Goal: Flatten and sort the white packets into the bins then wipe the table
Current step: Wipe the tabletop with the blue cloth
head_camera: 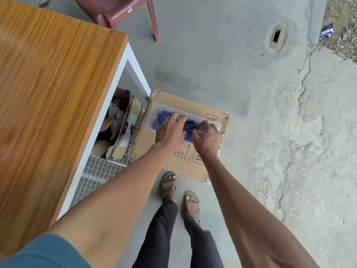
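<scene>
- The left hand (170,130) lies with fairly straight fingers on a blue cloth (188,128), pressing or steadying it rather than curling round it.
- Just beside it, the right hand (207,139) pinches a fold of the same cloth between thumb and fingertips.
- The cloth sits under both hands in a clear plastic tray (154,109), which rests on a flat cardboard box (183,161) on the floor.
- To the left of the hands is the wooden table (54,93); below its edge stands an open carton (123,130) holding what seem to be packets, though I cannot tell for sure.
- My guess is that this is the wiping stage: the cloth looks soft, light and limp, so it will sag and trail.
- It is best gathered in a bunch near its middle, not lifted by one corner, lest it drag the light tray along.
</scene>
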The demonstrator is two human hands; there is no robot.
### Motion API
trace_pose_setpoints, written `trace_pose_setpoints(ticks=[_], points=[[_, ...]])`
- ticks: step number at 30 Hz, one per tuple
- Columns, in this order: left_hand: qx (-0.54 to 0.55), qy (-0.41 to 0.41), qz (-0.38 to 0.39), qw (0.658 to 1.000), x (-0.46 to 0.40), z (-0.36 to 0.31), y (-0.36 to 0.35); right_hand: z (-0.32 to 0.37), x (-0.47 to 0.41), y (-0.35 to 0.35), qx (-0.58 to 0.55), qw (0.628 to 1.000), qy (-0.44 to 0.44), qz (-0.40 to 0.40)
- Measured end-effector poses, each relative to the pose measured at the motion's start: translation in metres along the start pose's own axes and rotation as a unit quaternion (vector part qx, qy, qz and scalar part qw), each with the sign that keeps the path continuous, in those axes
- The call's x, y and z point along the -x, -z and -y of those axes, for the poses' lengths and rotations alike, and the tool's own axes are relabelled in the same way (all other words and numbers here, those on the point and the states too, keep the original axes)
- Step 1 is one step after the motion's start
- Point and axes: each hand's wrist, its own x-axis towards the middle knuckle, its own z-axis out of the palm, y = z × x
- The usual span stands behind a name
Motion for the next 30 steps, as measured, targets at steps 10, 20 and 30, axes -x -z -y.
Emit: trace_pose_setpoints(ticks=[10, 20, 30], points=[[0.052, -0.025, -0.020, 0.998, 0.020, -0.006, 0.069, 0.041, 0.025, 0.065, -0.145, 0.984, 0.073, 0.076], [0.152, -0.032, -0.105, 0.982, 0.115, -0.031, 0.186, 0.121, 0.063, 0.152, -0.126, 0.949, 0.163, 0.238], [0.276, 0.037, -0.268, 0.922, 0.234, -0.006, 0.254, 0.219, 0.112, 0.176, -0.035, 0.902, 0.299, 0.308]])
